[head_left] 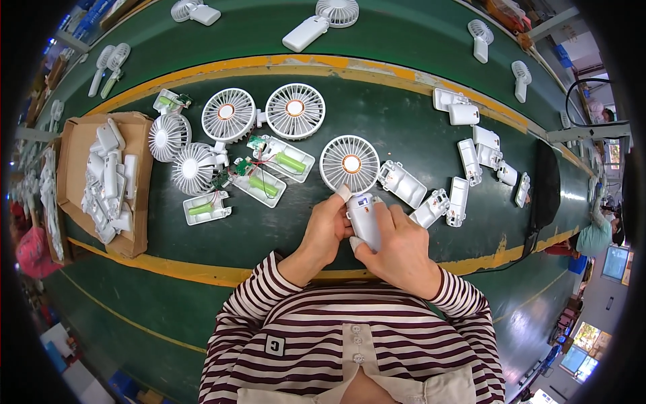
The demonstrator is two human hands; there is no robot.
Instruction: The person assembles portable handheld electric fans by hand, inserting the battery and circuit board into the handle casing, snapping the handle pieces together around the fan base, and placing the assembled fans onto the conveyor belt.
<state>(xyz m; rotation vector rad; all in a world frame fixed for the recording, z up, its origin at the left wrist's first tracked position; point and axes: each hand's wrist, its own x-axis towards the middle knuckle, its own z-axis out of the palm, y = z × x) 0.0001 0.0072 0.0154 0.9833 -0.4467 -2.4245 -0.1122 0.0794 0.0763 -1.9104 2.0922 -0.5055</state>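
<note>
Nearest, at six o'clock: a maroon-and-white striped fabric shirt point(303, 343). At the dial's centre, the left hand point(323, 232) pinches a round-headed white plastic handheld fan point(350, 163) by its neck; the right hand point(404, 249) clasps its handle. Uneven pressure could crack it; at eleven o'clock, careless reaching could pull loose a wired green cylindrical battery point(291, 162).

Dressed in a stripy white and dark red shirt point(306, 323), with cream collar point(437, 392), buttons point(358, 358), dark patch point(274, 345) and white fingertip covers point(344, 192).

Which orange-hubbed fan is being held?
The fan farthest right of the three: the left hand and right hand are both on it. The other two lie farther left on the bench, untouched.
</note>
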